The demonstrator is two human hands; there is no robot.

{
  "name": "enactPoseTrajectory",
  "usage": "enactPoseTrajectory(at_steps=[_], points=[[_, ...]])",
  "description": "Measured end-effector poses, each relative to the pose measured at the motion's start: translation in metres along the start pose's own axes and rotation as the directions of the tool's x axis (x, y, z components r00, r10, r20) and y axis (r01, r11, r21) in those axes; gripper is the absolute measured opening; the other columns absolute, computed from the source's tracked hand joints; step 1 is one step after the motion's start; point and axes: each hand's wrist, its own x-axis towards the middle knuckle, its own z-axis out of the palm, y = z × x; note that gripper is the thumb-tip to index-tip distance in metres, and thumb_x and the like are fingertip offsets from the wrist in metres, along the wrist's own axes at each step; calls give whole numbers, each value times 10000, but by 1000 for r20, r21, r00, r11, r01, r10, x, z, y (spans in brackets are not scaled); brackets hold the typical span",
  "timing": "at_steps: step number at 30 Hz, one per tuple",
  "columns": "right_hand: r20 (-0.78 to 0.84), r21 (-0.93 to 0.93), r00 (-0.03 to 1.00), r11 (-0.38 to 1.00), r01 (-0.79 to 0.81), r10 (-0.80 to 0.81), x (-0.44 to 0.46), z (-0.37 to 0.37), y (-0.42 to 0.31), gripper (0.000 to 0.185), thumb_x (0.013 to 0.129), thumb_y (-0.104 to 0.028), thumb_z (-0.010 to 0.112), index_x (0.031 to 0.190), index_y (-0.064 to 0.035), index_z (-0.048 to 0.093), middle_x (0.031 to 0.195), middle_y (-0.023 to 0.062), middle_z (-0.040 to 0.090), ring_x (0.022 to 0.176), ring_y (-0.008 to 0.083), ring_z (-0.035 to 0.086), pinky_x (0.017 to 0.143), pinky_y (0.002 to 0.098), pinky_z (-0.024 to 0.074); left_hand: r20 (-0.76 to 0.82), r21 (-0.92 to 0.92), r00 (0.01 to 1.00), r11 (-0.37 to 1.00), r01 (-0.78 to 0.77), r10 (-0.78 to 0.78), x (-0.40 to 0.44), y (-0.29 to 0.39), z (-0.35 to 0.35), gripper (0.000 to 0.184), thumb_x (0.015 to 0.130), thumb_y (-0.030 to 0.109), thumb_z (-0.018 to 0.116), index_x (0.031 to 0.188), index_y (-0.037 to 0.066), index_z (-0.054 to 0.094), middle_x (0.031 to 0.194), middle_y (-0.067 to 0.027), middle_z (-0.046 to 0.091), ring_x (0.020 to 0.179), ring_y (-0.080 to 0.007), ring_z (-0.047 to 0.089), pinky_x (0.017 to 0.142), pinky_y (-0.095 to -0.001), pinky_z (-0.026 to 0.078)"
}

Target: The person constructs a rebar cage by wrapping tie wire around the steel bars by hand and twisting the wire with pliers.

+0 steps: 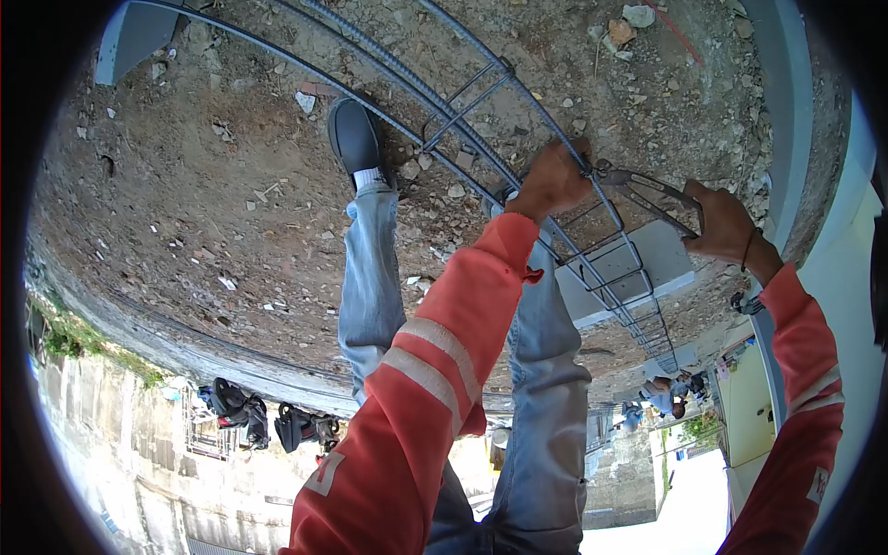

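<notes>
A long rebar cage (460,116), made of ribbed bars tied with square stirrups, runs from the top left down to the lower right. My left hand (552,182) is closed around a bar of it, with the fingertips partly hidden. Steel pincers (652,190) with long handles are in my right hand (724,225), which wraps the handle ends. The jaws meet the bar just beside my left fingers, at a stirrup joint. Any tie wire there is too small to make out.
Rubble-strewn dirt (231,213) lies under my shoe (355,136). A grey block (629,268) sits beneath the cage, another block (137,39) at the top left. A pale wall (846,268) borders the right. Bags (236,410) and people (664,396) appear in the distance.
</notes>
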Motion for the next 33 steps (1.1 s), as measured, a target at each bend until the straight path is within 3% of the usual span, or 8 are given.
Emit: enactPoseTrajectory(at_steps=[1,2,6,11,21,24,29,33], points=[[-361,-402,908,914,54,-212,-3,11,7,446,694,-55,778,1055,-9,520,701,107,610,651,333,675,573,479,535,18,1,999,1000,29,-29,1,-1,2,183,746,88,600,920,35,580,887,-221,621,889,-430,609,783,-488,490],[-462,-377,871,926,-19,-170,-2,18,12,537,625,-51,763,1111,-32,535,863,122,595,847,353,639,740,489,493,36,2,998,998,57,-57,1,0,2,174,769,134,632,912,41,595,923,-224,644,945,-439,620,824,-511,502],[-534,-596,769,802,-47,-351,-2,29,16,586,654,-45,718,1212,-40,540,1013,134,542,996,315,559,851,458,419,47,10,994,995,97,-97,1,4,-2,174,764,113,616,923,45,595,927,-224,642,972,-440,611,844,-518,496],[-603,-603,777,742,-293,-183,8,36,1,635,745,-24,623,1365,-45,489,1125,148,485,1123,303,455,932,475,342,25,44,992,992,121,-123,1,3,2,180,767,110,610,937,49,606,960,-233,634,968,-437,617,850,-522,497],[-451,-470,862,883,-8,-232,8,13,15,363,685,22,642,1046,-6,614,847,168,601,863,371,626,768,464,515,47,20,995,996,83,-84,1,0,2,239,788,211,670,954,50,613,977,-242,620,943,-451,623,826,-526,507],[-348,-354,929,935,-7,-125,7,16,17,405,672,79,615,1068,-3,645,871,193,622,856,389,633,756,484,513,-52,6,999,1000,3,-3,-4,-2,8,174,733,85,603,885,26,542,882,-216,615,886,-429,621,773,-491,489],[-690,-457,700,861,-226,-183,15,9,8,209,715,-65,672,921,-33,652,851,169,658,789,402,654,698,508,519,-10,15,997,997,71,-70,-1,2,3,199,722,79,606,907,29,549,911,-219,610,896,-434,612,785,-491,486],[-647,-381,757,897,-225,-85,6,15,8,136,755,-96,666,866,-24,639,815,167,652,769,395,653,689,513,516,-3,-2,1000,1000,28,-28,-2,5,1,220,721,87,612,926,29,555,913,-228,604,902,-442,607,786,-495,485]])
